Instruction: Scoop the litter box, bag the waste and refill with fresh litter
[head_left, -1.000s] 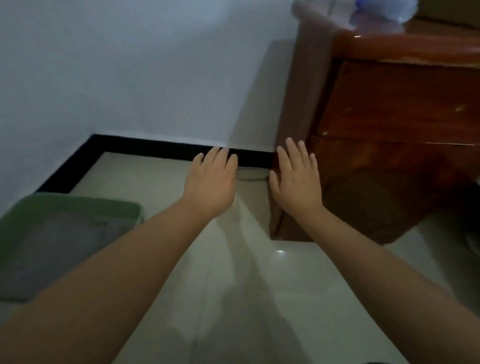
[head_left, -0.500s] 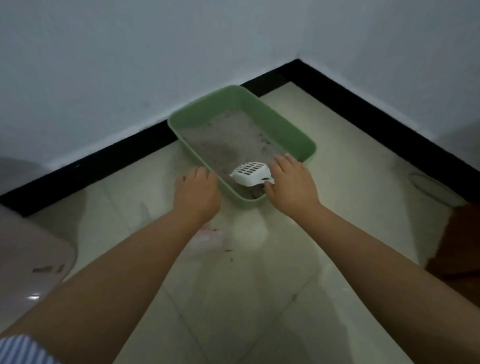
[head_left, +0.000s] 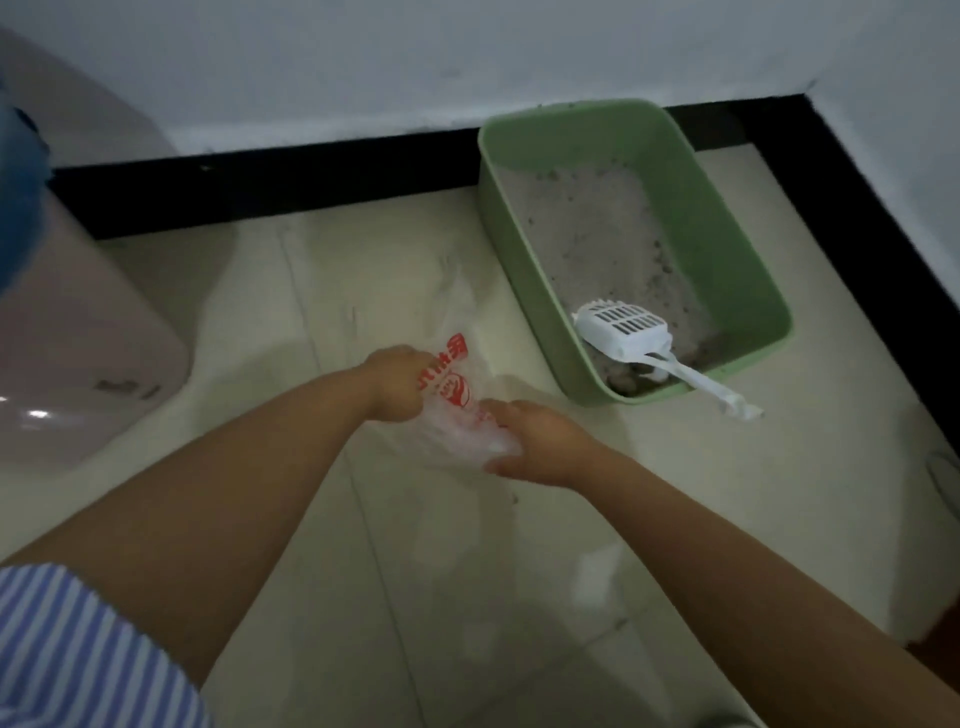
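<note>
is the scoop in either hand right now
No, the white scoop lies in the green litter box, while both hands grip the plastic bag.

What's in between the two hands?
A thin clear plastic bag with red print. The left hand and the right hand both grip it above the tiled floor, seen in the head view.

Thin clear plastic bag (head_left: 457, 410), crinkled; smooth green plastic litter box (head_left: 748, 270); white plastic scoop (head_left: 623, 332); glossy floor tile (head_left: 467, 597).

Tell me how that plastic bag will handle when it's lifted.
The plastic bag looks thin and see-through, so probably floppy and very light. It crumples between the left hand and right hand, so it may slip or sag.
</note>
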